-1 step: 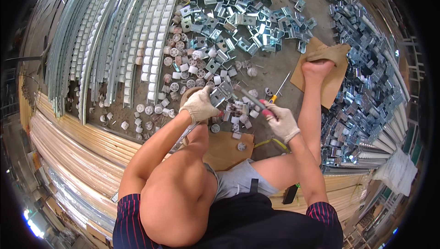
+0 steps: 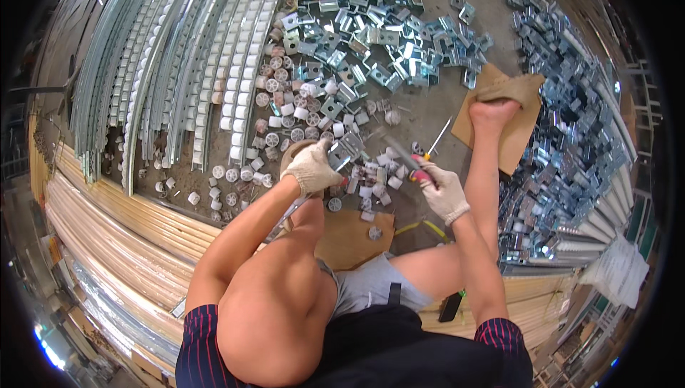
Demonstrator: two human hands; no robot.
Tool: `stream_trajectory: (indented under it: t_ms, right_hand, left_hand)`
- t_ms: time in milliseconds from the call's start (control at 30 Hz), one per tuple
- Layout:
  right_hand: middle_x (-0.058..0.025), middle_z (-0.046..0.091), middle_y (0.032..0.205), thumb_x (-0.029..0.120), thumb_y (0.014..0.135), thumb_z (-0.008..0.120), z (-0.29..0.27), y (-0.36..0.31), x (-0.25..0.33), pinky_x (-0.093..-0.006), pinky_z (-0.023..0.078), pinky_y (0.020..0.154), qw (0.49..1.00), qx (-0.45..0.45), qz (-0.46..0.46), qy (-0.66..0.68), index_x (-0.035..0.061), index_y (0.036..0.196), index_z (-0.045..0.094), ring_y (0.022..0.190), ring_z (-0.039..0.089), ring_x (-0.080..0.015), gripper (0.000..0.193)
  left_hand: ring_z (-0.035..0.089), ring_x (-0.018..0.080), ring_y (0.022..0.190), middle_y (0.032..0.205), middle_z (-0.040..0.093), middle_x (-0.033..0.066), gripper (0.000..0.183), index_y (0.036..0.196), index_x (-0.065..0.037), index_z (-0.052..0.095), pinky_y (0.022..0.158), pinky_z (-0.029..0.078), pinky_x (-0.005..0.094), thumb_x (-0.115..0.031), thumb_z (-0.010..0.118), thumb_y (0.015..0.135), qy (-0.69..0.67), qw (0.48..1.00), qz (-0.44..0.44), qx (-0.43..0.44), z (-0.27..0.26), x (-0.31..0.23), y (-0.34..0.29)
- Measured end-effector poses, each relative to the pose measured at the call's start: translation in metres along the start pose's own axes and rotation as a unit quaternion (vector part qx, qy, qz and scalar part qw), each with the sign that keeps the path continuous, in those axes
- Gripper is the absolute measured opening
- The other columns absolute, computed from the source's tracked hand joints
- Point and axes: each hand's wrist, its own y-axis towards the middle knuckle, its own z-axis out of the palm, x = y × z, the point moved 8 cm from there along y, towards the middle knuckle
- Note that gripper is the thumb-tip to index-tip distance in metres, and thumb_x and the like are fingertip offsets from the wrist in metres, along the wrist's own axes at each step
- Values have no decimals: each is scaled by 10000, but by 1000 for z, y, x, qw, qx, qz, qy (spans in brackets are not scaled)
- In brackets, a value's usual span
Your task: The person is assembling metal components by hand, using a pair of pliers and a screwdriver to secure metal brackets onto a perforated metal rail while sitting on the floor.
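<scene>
My left hand (image 2: 312, 167), in a cream knit glove, is closed on a silver metal bracket (image 2: 347, 149) just in front of my left foot. A long metal rail (image 2: 280, 220) runs from beneath that hand down to the left. My right hand (image 2: 442, 195), gloved the same way, grips the pink-and-dark handle of a hammer (image 2: 408, 158). The hammer's head end is blurred by motion to the right of the bracket and apart from it. White rollers (image 2: 378, 174) lie scattered around the bracket, and a yellow-handled screwdriver (image 2: 438, 139) lies beyond my right hand.
Rails filled with white rollers (image 2: 239, 102) lie at the far left. Loose brackets (image 2: 389, 34) are heaped ahead, with another long heap (image 2: 564, 117) at the right. My right foot rests on cardboard (image 2: 524, 131). Wrapped long strips (image 2: 135, 245) lie on my left.
My right hand and the hammer have moved slightly, and the hammer's head end is more blurred. My left hand and the bracket have barely shifted.
</scene>
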Motion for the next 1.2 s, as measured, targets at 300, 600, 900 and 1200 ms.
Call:
stream_trajectory:
  t_ms: [300,600,900,1200]
  right_hand:
    - [-4,682,814,77,1026,591,12,11,-45,-252,451,576,999,-20,-17,29,106,1464,649,592,556,-100,443]
    - [-51,747,1011,72,1030,620,48,-8,-21,-275,555,816,998,8,-49,50,76,1469,639,898,659,-94,440]
    - [-52,750,1012,40,1015,579,46,-4,-6,-293,546,870,997,71,-29,-16,26,1444,639,890,670,-132,433]
    - [-18,736,1027,59,999,637,30,-1,-21,-238,516,802,999,23,-7,47,10,1428,642,825,603,-69,432]
  left_hand:
    - [705,387,1131,1195,724,247,918,1422,-22,566,1008,542,445,-374,908,646,23,1000,-3,6,39,3,14]
    - [574,523,1304,1346,592,353,1207,1695,-123,97,1194,387,493,-243,871,776,15,1000,18,0,34,15,-17]
    - [579,527,1290,1476,433,347,1152,1642,-75,219,1099,510,501,-211,906,727,9,999,-8,-39,19,11,-23]
    - [595,484,1281,1411,511,308,997,1518,-79,445,1090,521,496,-263,943,673,31,999,-8,-35,10,1,-17]
